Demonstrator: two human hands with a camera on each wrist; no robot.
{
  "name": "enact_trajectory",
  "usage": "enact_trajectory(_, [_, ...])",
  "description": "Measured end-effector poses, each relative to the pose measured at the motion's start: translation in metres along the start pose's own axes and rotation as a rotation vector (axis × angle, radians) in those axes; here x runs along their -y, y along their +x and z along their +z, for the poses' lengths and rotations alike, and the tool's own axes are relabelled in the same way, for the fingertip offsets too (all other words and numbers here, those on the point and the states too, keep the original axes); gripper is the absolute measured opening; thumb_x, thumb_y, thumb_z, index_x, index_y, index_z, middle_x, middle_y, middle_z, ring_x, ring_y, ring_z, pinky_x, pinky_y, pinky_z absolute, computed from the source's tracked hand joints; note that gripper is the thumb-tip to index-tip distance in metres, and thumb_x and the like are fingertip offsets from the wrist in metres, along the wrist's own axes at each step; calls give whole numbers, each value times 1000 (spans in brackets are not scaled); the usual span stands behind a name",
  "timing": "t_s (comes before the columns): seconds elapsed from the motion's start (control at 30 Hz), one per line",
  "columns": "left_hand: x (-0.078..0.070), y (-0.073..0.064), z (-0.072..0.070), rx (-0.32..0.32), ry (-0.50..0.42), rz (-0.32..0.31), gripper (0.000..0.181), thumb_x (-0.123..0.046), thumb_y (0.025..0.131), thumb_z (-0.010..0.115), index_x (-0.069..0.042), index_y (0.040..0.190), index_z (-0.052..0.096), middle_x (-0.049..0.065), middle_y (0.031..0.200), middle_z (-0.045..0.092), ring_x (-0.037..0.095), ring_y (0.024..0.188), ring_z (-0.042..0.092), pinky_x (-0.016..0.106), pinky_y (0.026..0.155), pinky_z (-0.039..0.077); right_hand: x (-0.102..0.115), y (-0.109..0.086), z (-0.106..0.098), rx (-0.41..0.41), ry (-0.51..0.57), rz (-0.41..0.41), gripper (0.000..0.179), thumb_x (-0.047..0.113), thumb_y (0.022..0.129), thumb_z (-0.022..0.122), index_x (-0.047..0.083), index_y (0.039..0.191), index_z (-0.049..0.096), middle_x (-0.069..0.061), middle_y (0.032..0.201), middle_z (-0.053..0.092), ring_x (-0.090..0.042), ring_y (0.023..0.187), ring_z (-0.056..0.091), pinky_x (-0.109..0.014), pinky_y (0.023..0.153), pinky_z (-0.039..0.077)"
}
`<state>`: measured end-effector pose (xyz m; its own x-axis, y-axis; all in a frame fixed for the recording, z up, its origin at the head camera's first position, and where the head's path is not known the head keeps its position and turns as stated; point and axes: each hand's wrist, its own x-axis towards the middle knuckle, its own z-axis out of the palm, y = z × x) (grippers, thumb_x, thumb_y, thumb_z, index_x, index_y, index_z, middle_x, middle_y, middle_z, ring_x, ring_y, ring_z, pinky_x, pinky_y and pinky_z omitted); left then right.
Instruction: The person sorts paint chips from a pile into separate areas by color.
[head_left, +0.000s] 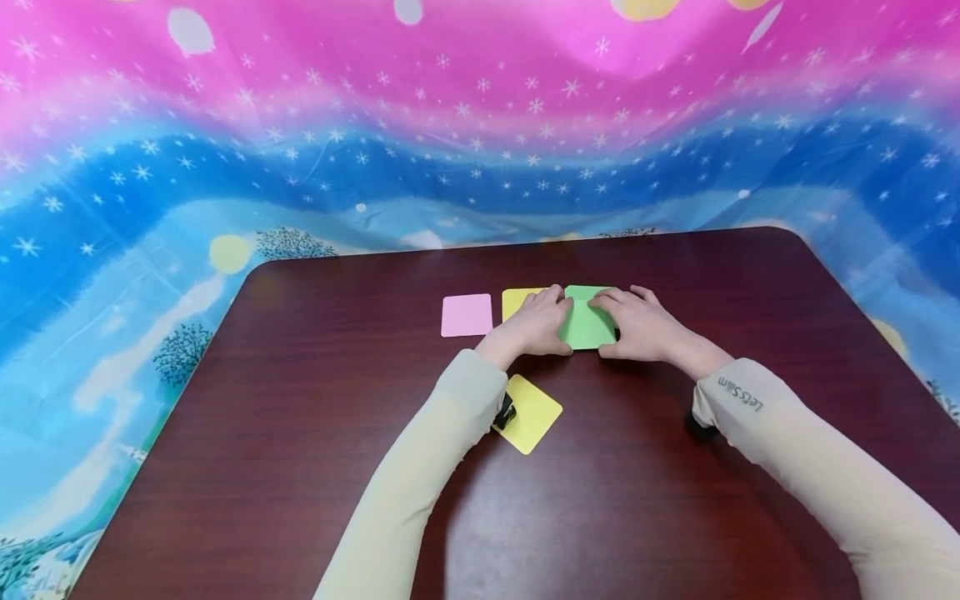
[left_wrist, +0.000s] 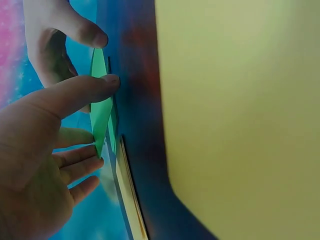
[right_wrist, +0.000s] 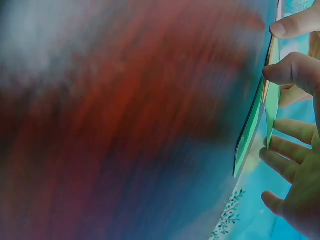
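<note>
A green square card (head_left: 588,321) is held between both hands at the back of the table. My left hand (head_left: 534,323) pinches its left side, thumb at the near edge and fingers at the far one. On the right side my right hand (head_left: 647,327) grips it the same way. The right wrist view shows this card tilted just over another green card (right_wrist: 248,136) on the table. Beneath the left hand lies a yellow card (head_left: 513,302), partly hidden; the left wrist view shows layered edges on this yellow pile (left_wrist: 129,195).
A pink card (head_left: 467,316) lies left of the yellow one. Nearer me, a yellow card (head_left: 535,417) sits turned cornerwise, partly covered by the left wrist's black camera strap (head_left: 505,412). A patterned cloth (head_left: 480,142) hangs behind the dark wooden table (head_left: 315,433).
</note>
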<state>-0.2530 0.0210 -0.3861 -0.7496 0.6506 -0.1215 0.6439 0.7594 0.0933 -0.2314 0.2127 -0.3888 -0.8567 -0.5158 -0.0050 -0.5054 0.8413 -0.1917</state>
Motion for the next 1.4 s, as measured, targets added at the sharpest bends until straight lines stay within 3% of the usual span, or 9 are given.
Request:
enact_trajectory(0.3, [-1,23,-10,54,39,-14,69,-46,76,66,-12,132,43,3,120,39,17,107,39,31,91,31,-14,11,-1,0,13,46,72,33,70,70,3,130,45,-14,132,43,-31,120,40,-59,101,15])
enact_trajectory(0.5, [-1,32,-13,86,17,-29,67,-45,77,66,-14,132,42,3,120,39,16,104,40,32,89,31,-19,16,-1,13,19,76,72,32,70,70,2,130,44,-16,132,43,-32,119,41,-60,101,15])
enact_trajectory(1.03, [3,44,-18,104,-43,-51,62,-40,78,66,-16,130,43,2,120,40,15,104,39,33,90,31,-27,26,-4,41,58,103,63,30,71,70,4,124,47,-17,130,44,-32,120,39,-60,101,12])
enact_trajectory(1.4, [4,47,-12,175,-71,-59,55,-37,83,63,-18,131,46,0,123,43,14,107,40,32,87,31,-27,29,-6,136,71,134,62,30,76,67,5,129,46,-21,140,34,-36,129,30,-59,102,11])
